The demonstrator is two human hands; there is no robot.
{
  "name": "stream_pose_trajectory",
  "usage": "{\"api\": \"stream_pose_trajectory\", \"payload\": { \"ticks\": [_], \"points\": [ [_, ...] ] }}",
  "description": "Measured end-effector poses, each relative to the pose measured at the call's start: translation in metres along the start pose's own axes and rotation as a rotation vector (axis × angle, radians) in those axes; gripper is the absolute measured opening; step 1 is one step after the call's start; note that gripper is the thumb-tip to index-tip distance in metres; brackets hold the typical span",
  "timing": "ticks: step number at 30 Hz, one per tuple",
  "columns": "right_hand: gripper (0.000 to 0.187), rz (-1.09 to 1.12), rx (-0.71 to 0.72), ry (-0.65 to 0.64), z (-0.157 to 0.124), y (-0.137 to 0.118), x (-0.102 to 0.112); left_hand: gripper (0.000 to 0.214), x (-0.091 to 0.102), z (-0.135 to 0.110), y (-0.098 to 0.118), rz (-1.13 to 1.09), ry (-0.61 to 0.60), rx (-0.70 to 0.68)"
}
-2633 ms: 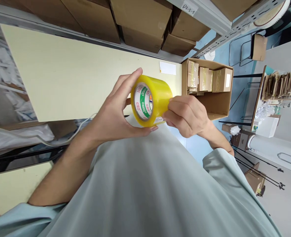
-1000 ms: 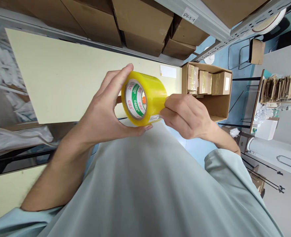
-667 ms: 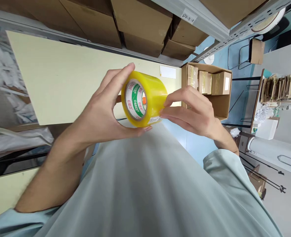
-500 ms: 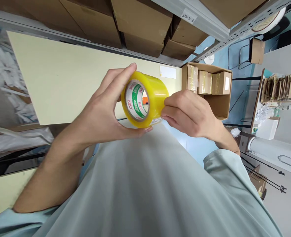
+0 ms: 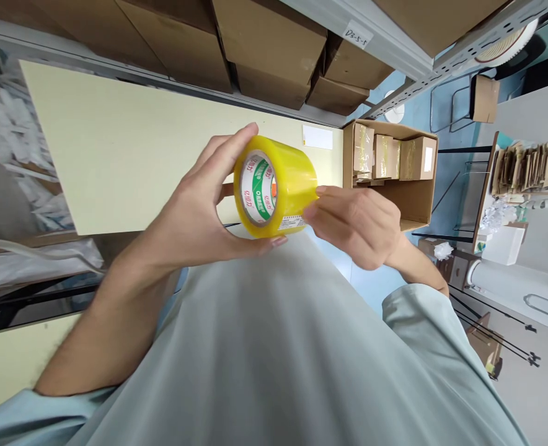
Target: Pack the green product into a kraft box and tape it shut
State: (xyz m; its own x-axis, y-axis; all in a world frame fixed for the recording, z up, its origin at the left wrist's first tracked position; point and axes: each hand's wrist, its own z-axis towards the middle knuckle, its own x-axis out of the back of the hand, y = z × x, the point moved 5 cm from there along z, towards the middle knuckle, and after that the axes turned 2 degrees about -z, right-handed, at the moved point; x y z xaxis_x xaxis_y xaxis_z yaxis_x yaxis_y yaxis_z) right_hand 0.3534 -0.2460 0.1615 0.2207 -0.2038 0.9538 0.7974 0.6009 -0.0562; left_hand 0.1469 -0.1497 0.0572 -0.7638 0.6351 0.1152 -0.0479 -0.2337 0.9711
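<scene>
A thick roll of yellow packing tape (image 5: 297,176) is held up in front of my body, its printed white and green core (image 5: 257,192) facing left towards me. My left hand (image 5: 204,204) grips the roll from the left, fingers over the top and behind, thumb along the bottom edge. The fingers of my right hand (image 5: 360,223) are bunched together, with the fingertips against the roll's right outer surface. Whether they pinch a tape end is hidden. Near those fingertips, a small printed white label (image 5: 291,222) shows low on the roll.
Behind the roll lies a pale yellow tabletop (image 5: 129,155) with a white card (image 5: 317,137) on it. An open carton (image 5: 388,126) holding several small taped boxes stands at the right. Above is a grey metal shelf (image 5: 385,46) with cardboard boxes (image 5: 269,37).
The roll has turned slightly in my left hand, so more of its outer side and label show. My right hand has dipped a little and its fingers have shifted on the roll.
</scene>
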Motion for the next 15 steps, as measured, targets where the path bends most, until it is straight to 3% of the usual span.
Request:
{"api": "stream_pose_trajectory", "payload": {
  "ticks": [3,7,12,15],
  "points": [
    [0.026,0.124,-0.156,0.004,0.003,0.009,0.002,0.136,0.001,0.001,0.003,0.036,0.009,-0.014],
    [0.023,0.2,-0.181,0.043,0.006,0.012,0.004,0.132,0.003,0.004,0.011,0.112,0.001,-0.036],
    [0.019,0.007,0.012,0.024,0.002,0.005,-0.003,0.132,0.004,0.005,0.012,0.091,-0.02,-0.034],
    [0.014,-0.073,0.171,0.087,-0.002,0.002,-0.011,0.132,0.0,0.004,0.01,0.038,-0.037,-0.028]
  ]
}}
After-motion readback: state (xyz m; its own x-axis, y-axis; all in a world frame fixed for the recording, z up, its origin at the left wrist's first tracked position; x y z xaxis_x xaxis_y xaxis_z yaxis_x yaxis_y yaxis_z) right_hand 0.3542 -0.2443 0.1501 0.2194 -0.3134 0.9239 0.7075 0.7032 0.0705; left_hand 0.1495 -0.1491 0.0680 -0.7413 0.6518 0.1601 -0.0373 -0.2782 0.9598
